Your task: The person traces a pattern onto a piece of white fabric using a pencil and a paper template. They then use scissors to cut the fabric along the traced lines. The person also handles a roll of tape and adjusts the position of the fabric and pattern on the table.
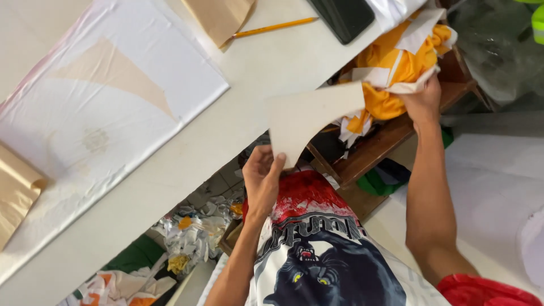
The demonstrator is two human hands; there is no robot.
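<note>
1. The curved cream pattern piece (306, 116) is in the air just off the near edge of the counter (255, 73), pinched at its lower corner by the left hand (262, 175), thumb and fingers closed on it.
2. The piece's far end reaches the bundle of orange and white fabric (399, 62) just beyond it; the right hand (424, 102) is closed on that bundle's lower edge, holding it up over a wooden shelf (377, 144).
3. The pinch looks light for such a long, floppy shape; a grip nearer its middle would probably stop it drooping or creasing.
4. The bundle seems loosely gathered, so the right hand would do well to keep it bunched, or scraps may slide off toward the shelf.
5. Farther from the pattern piece, on the counter, lie a white cloth (113, 107) with a tan wedge, a yellow pencil (275, 26) and a dark flat device (345, 17).
</note>
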